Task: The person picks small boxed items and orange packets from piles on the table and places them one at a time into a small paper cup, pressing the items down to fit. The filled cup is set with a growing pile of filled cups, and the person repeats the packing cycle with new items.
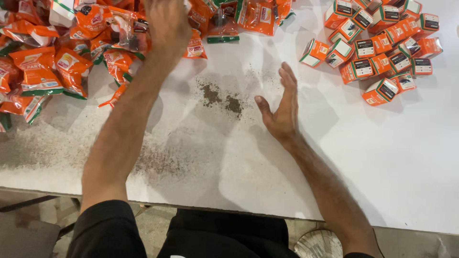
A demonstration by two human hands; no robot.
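Orange plastic pouches (71, 52), glossy with green and white bands, are heaped along the far left of the table, and the left hand (167, 21) is laid over them at the top edge of the view, blurred; whether its fingers are spread or closed on a pouch cannot be told. The right hand (283, 107) is held edge-down on the bare surface, fingers pressed together and straight, thumb splayed out to the left, nothing gripped. Just beside its thumb a patch of dark spilled powder (222, 98) is seen, with finer dust smeared toward the near edge. Small orange cartons (382, 48) with white and green ends are clustered at the far right, well apart from the pouches. The white table (373, 162) is scuffed and stained. Both forearms are stretched forward from black sleeves; a rough floor is glimpsed below the table edge.
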